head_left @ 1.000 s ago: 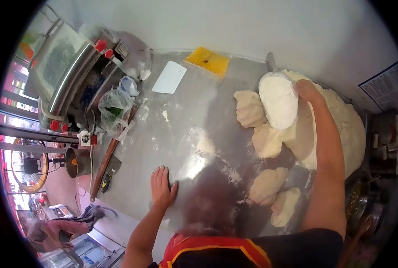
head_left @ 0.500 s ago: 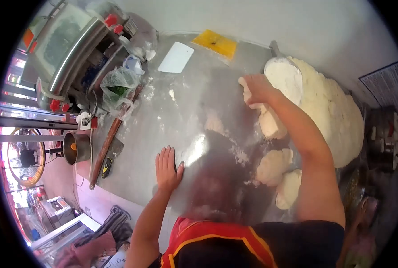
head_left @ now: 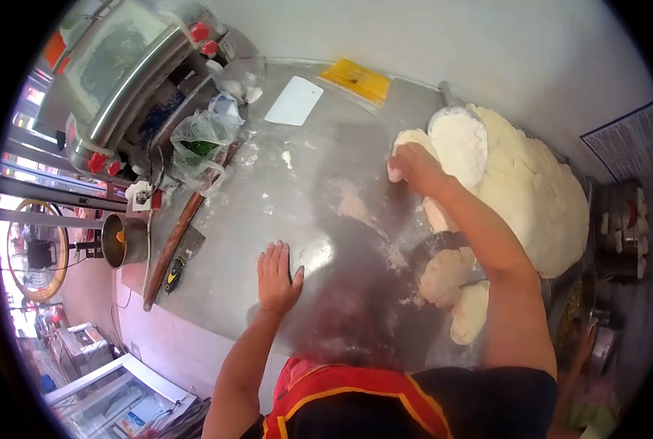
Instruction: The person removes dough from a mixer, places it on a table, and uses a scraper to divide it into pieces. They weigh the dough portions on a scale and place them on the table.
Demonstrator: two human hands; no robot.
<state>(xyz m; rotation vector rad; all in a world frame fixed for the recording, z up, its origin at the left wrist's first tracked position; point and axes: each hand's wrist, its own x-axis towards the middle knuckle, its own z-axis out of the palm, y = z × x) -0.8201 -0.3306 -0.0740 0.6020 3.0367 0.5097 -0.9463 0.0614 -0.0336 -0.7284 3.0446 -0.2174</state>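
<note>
My left hand [head_left: 277, 278] lies flat on the metal tabletop [head_left: 341, 157], fingers stretched out, holding nothing. My right hand [head_left: 416, 170] is closed over a piece of dough [head_left: 414, 137], which shows beyond and to the left of the fingers. Right beside it is a metal scoop of white flour [head_left: 458, 146]. Partly under my right forearm sits another dough piece [head_left: 438, 217]. Two more dough lumps, one rounded [head_left: 446, 276] and one oval [head_left: 470, 313], rest nearer my body. A large mass of dough [head_left: 535, 194] spreads along the right side.
A white scraper [head_left: 294, 101] and a yellow sheet [head_left: 356, 82] lie at the back. On the left are a wooden rolling stick [head_left: 173, 249], a black-and-yellow tool [head_left: 174, 275], a plastic bag of greens [head_left: 200, 146] and a metal machine [head_left: 132, 80]. A pot [head_left: 124, 241] stands past the table edge.
My right hand has drawn slightly toward my body, and more of the dough piece now shows beyond it. The left hand stays flat in place. The view has shifted a little.
</note>
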